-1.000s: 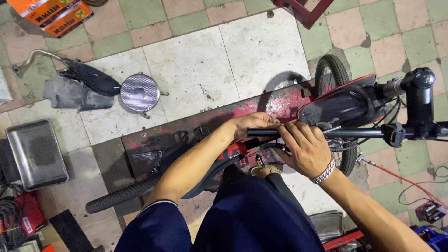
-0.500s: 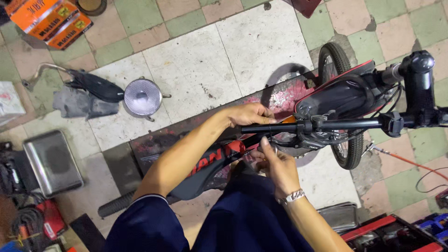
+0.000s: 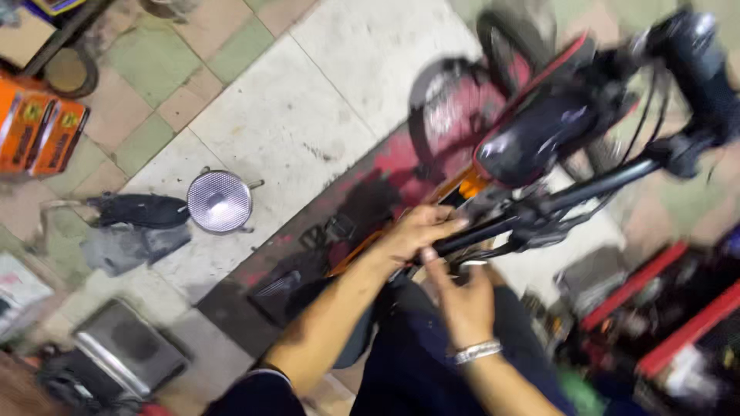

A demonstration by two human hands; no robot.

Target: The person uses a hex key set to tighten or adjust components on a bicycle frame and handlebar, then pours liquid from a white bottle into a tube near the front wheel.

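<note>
A motorbike (image 3: 539, 131) with a red and black front stands below me, blurred by camera motion. Its black handlebar (image 3: 570, 192) runs from the middle to the right edge. My left hand (image 3: 420, 231) wraps around the near end of the handlebar. Just below the bar is my right hand (image 3: 462, 300), with a metal bracelet on the wrist and its fingers reaching up to touch the bar; whether it holds anything I cannot tell.
A round headlight (image 3: 220, 202) lies on the pale tiled floor beside dark plastic bike panels (image 3: 135, 223). Orange boxes (image 3: 38, 135) sit at far left, a grey metal tray (image 3: 127, 350) at lower left. Red tool trays (image 3: 678, 323) stand at lower right.
The view has swung and tilted, blurring everything. My left hand stays on the handlebar; my right hand has shifted slightly under it.
</note>
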